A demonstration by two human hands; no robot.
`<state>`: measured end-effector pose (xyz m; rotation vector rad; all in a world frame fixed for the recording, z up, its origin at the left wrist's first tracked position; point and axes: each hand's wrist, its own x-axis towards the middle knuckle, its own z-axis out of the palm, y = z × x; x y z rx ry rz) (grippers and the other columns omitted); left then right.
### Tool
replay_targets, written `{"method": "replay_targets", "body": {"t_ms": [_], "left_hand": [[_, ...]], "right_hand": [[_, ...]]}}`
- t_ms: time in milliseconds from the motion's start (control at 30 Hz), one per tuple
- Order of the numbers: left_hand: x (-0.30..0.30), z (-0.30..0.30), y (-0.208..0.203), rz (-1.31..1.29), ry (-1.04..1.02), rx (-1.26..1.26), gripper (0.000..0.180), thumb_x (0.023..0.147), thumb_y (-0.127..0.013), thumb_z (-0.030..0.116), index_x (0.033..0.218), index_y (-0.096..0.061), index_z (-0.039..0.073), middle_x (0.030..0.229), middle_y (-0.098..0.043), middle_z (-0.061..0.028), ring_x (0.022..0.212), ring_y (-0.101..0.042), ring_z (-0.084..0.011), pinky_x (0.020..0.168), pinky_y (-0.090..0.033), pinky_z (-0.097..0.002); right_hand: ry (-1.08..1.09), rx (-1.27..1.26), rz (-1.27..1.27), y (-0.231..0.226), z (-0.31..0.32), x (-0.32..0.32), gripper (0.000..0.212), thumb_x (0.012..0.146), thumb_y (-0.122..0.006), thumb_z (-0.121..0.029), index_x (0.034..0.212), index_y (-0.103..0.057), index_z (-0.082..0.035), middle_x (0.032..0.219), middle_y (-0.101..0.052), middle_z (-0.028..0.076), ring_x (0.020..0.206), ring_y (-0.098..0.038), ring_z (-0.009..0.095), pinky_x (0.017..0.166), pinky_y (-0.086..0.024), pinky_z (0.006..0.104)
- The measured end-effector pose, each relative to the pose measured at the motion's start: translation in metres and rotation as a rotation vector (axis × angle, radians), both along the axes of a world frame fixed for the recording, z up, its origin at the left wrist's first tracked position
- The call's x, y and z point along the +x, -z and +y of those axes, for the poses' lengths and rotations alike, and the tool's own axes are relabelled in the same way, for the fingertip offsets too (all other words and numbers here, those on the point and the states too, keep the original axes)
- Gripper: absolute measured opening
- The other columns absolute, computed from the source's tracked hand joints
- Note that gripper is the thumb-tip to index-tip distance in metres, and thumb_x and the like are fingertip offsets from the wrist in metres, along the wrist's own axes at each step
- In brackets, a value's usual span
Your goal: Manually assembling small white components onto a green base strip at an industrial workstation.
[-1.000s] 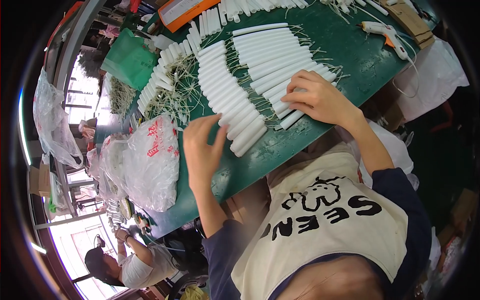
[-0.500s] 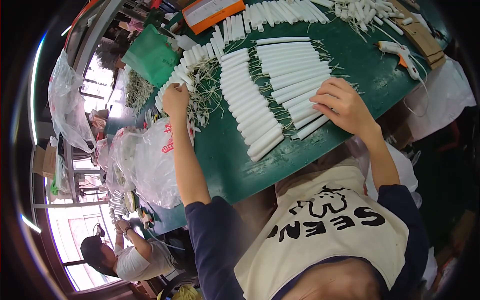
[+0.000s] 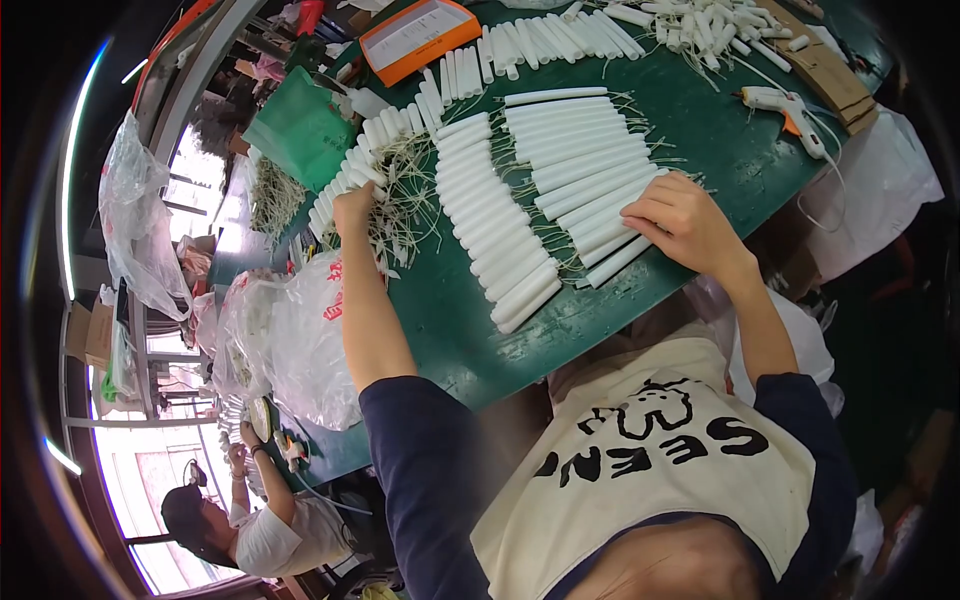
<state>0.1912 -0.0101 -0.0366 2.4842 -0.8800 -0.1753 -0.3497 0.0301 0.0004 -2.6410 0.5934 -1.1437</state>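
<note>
My left hand [image 3: 354, 209] reaches down at the edge of a tangle of thin pale strings [image 3: 408, 190], beside a slanting row of white rods [image 3: 372, 135]. Its fingers are curled and mostly hidden, so what they hold cannot be made out. My right hand [image 3: 680, 222] rests over the right-hand ends of a column of white rods [image 3: 590, 165], thumb and fingers closed on one near the front. Thin strings stick out from these rods' ends. Just left lies a second column of white rods [image 3: 490, 215], side by side.
An orange box [image 3: 418, 42] and more white rods [image 3: 560, 38] lie at the back. A glue gun [image 3: 785, 112] lies at the right, near a cardboard strip [image 3: 825, 70]. Clear plastic bags [image 3: 300, 340] crowd the left edge. Another person [image 3: 265, 520] works at the lower left.
My right hand's fingers have drawn together on the rod ends. My left hand's fingers have dipped out of sight. The view has shifted slightly, and the other person's arms have moved.
</note>
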Motion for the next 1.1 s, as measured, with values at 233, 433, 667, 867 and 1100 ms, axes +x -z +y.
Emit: {"method": "replay_targets", "body": {"t_ms": [233, 433, 667, 867, 1100], "left_hand": [[-0.042, 0.002, -0.047, 0.238, -0.013, -0.253, 0.048, 0.065, -0.069, 0.042, 0.079, -0.066, -0.004, 0.080, -0.067, -0.0136, 0.074, -0.064, -0.0268, 0.071, -0.048, -0.0361], [-0.090, 0.020, -0.105, -0.538, 0.090, -0.587, 0.039, 0.075, -0.062, 0.037, 0.082, -0.062, -0.001, 0.080, -0.066, -0.0125, 0.074, -0.064, -0.0252, 0.072, -0.047, -0.0370], [-0.069, 0.031, -0.071, -0.234, 0.296, -0.916, 0.030, 0.075, -0.066, 0.017, 0.093, -0.056, -0.005, 0.075, -0.064, -0.0084, 0.070, -0.062, -0.0166, 0.065, -0.048, -0.0285], [-0.065, 0.034, -0.053, 0.439, 0.144, -0.553, 0.025, 0.076, -0.066, 0.017, 0.086, -0.055, -0.004, 0.072, -0.059, -0.0039, 0.060, -0.055, -0.0104, 0.055, -0.047, -0.0231], [-0.035, 0.046, -0.087, 0.553, 0.101, -0.899, 0.023, 0.082, -0.064, 0.025, 0.088, -0.058, 0.004, 0.077, -0.056, -0.0005, 0.071, -0.054, -0.0084, 0.060, -0.044, -0.0218]], "right_hand": [[0.028, 0.010, -0.021, 0.001, -0.002, -0.007, 0.009, 0.074, -0.066, -0.008, 0.077, -0.061, -0.002, 0.070, -0.058, 0.008, 0.068, -0.056, 0.024, 0.066, -0.043, 0.0330], [0.045, 0.025, -0.031, 0.001, -0.003, -0.009, 0.008, 0.073, -0.066, -0.007, 0.077, -0.062, -0.001, 0.069, -0.058, 0.008, 0.067, -0.055, 0.024, 0.064, -0.043, 0.0336], [0.017, 0.032, -0.042, -0.002, 0.001, -0.002, 0.008, 0.073, -0.066, -0.007, 0.078, -0.062, -0.001, 0.069, -0.058, 0.008, 0.066, -0.055, 0.024, 0.065, -0.043, 0.0334], [0.048, 0.044, -0.031, -0.003, 0.001, -0.009, 0.008, 0.073, -0.066, -0.006, 0.079, -0.063, -0.002, 0.069, -0.058, 0.008, 0.067, -0.055, 0.024, 0.065, -0.043, 0.0334], [0.040, 0.051, -0.027, -0.003, 0.001, -0.006, 0.008, 0.073, -0.066, -0.006, 0.079, -0.063, -0.001, 0.069, -0.059, 0.008, 0.067, -0.056, 0.024, 0.065, -0.043, 0.0337]]}}
